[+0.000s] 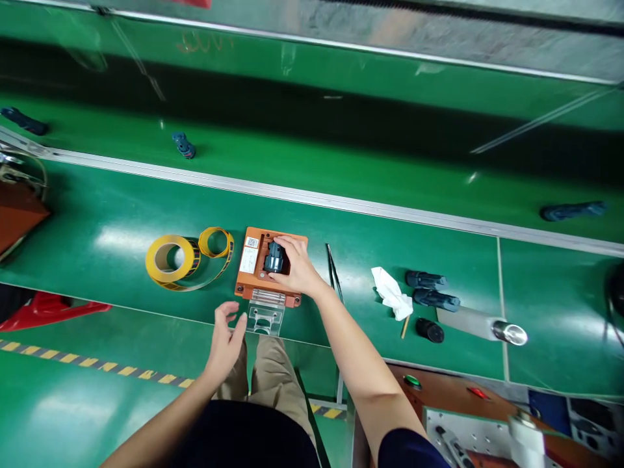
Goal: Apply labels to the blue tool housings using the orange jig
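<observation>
The right hand pinches a dark part inside the orange block; the left hand, wide, hangs apart at seven o'clock, over the bench edge.

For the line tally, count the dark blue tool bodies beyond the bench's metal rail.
3: tool body at far left, tool body left of centre, tool body at far right.

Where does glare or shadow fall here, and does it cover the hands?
In the head view, pale glare whitens the green bench at left and far right; a dark band, shadow or reflection, crosses the green strip beyond the metal rail; the left hand and right hand lie clear of both.
</observation>
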Action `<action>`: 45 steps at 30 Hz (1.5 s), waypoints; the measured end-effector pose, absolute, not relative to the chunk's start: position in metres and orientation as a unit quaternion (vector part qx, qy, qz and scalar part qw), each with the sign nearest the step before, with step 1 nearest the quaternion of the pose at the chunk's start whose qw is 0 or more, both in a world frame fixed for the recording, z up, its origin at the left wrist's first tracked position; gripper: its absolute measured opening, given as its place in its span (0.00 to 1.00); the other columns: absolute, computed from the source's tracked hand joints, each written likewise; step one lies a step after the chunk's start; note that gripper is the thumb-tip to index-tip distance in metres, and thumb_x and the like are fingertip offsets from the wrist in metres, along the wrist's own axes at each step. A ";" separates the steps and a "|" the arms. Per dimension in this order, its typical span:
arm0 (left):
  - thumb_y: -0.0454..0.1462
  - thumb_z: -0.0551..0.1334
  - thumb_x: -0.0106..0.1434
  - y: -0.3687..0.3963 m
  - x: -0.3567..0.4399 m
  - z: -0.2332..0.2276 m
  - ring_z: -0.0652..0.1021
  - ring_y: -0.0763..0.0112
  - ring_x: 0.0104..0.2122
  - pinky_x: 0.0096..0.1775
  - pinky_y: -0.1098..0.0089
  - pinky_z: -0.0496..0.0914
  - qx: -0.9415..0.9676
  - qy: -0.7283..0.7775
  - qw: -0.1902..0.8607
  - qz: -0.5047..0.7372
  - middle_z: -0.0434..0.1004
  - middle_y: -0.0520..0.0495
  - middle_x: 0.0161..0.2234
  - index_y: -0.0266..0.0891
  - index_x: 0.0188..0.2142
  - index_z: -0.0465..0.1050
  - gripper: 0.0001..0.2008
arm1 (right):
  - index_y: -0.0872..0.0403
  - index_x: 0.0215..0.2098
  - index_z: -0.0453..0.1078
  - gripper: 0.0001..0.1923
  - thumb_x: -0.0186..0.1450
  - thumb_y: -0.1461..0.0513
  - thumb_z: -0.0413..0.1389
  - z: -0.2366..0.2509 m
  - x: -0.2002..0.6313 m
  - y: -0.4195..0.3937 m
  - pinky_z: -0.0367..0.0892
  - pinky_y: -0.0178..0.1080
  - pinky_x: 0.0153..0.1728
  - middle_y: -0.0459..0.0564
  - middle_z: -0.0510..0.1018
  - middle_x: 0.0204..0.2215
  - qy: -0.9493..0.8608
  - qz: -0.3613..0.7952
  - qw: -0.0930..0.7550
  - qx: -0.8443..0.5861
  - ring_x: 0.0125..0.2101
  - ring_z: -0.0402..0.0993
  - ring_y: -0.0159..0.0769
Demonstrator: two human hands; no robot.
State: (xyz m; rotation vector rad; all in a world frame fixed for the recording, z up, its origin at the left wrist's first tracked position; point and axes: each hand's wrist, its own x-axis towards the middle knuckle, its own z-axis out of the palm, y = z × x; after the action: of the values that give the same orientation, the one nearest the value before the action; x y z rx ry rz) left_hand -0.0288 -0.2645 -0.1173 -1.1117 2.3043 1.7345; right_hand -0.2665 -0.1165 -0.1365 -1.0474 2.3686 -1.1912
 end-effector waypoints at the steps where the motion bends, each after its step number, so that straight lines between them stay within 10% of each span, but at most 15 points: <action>1: 0.49 0.61 0.67 -0.264 -0.023 -0.121 0.76 0.59 0.53 0.55 0.54 0.69 -0.339 0.721 0.063 0.601 0.72 0.39 0.53 0.43 0.55 0.58 0.23 | 0.50 0.68 0.53 0.47 0.57 0.51 0.68 -0.140 -0.265 -0.116 0.57 0.61 0.64 0.60 0.63 0.64 0.825 -0.405 0.146 -0.367 0.63 0.57 0.56; 6: 0.49 0.62 0.67 -0.271 -0.019 -0.105 0.79 0.62 0.44 0.50 0.59 0.71 -0.272 0.625 0.152 0.716 0.78 0.46 0.42 0.45 0.56 0.62 0.22 | 0.47 0.68 0.58 0.35 0.67 0.46 0.57 -0.151 -0.250 -0.105 0.52 0.62 0.65 0.57 0.53 0.70 0.866 -0.343 0.083 -0.354 0.68 0.45 0.57; 11: 0.51 0.55 0.71 -0.291 -0.056 -0.072 0.78 0.54 0.50 0.50 0.55 0.72 -0.218 0.477 0.139 0.840 0.78 0.38 0.50 0.44 0.60 0.66 0.24 | 0.52 0.57 0.69 0.20 0.72 0.53 0.50 -0.170 -0.220 -0.066 0.56 0.59 0.61 0.59 0.72 0.56 0.929 -0.336 -0.113 -0.109 0.59 0.63 0.50; 17: 0.45 0.63 0.68 -0.292 -0.138 -0.071 0.81 0.59 0.42 0.44 0.59 0.76 -0.265 0.418 0.186 0.849 0.80 0.38 0.44 0.39 0.62 0.62 0.27 | 0.60 0.54 0.71 0.28 0.68 0.48 0.52 -0.219 -0.187 -0.028 0.60 0.57 0.50 0.66 0.76 0.46 0.953 -0.243 -0.176 0.045 0.49 0.70 0.56; 22: 0.43 0.64 0.66 -0.316 -0.151 -0.085 0.81 0.64 0.38 0.41 0.62 0.75 -0.241 0.609 0.197 0.730 0.80 0.41 0.42 0.41 0.60 0.65 0.24 | 0.59 0.53 0.73 0.29 0.67 0.46 0.53 -0.231 -0.181 -0.033 0.59 0.55 0.46 0.66 0.76 0.44 0.953 -0.216 -0.187 0.095 0.47 0.69 0.58; 28: 0.43 0.58 0.70 -0.376 -0.160 -0.096 0.77 0.53 0.47 0.51 0.52 0.70 -0.059 0.967 -0.029 0.248 0.79 0.37 0.46 0.41 0.55 0.75 0.18 | 0.57 0.48 0.75 0.23 0.67 0.49 0.52 -0.225 -0.176 -0.035 0.59 0.54 0.45 0.62 0.74 0.40 0.948 -0.231 -0.170 0.135 0.44 0.68 0.56; 33: 0.36 0.59 0.69 -0.382 -0.212 -0.116 0.82 0.54 0.39 0.43 0.60 0.74 -0.060 0.974 0.124 0.180 0.83 0.38 0.41 0.38 0.49 0.78 0.13 | 0.57 0.41 0.72 0.19 0.67 0.50 0.50 -0.226 -0.177 -0.029 0.60 0.55 0.46 0.59 0.73 0.35 0.936 -0.275 -0.169 0.137 0.41 0.66 0.53; 38: 0.29 0.61 0.65 -0.391 -0.258 -0.119 0.83 0.58 0.41 0.49 0.61 0.74 -0.104 0.963 0.018 0.249 0.83 0.43 0.46 0.41 0.51 0.78 0.16 | 0.56 0.41 0.70 0.20 0.66 0.48 0.53 -0.225 -0.175 -0.027 0.64 0.54 0.44 0.56 0.73 0.34 0.905 -0.345 -0.154 0.196 0.38 0.69 0.49; 45: 0.39 0.66 0.62 -0.407 -0.219 -0.104 0.84 0.62 0.36 0.41 0.65 0.77 -0.174 0.827 -0.031 0.534 0.85 0.45 0.39 0.40 0.50 0.78 0.16 | 0.50 0.45 0.74 0.22 0.56 0.51 0.68 -0.159 -0.195 -0.053 0.71 0.44 0.44 0.44 0.72 0.33 0.582 -0.764 -0.043 0.275 0.32 0.70 0.33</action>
State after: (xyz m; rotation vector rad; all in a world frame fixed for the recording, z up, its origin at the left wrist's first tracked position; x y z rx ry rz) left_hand -0.2195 -0.4074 -0.1037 -0.5590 2.6489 1.7118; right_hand -0.1947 -0.0534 -0.1592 0.8880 1.8821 -2.4679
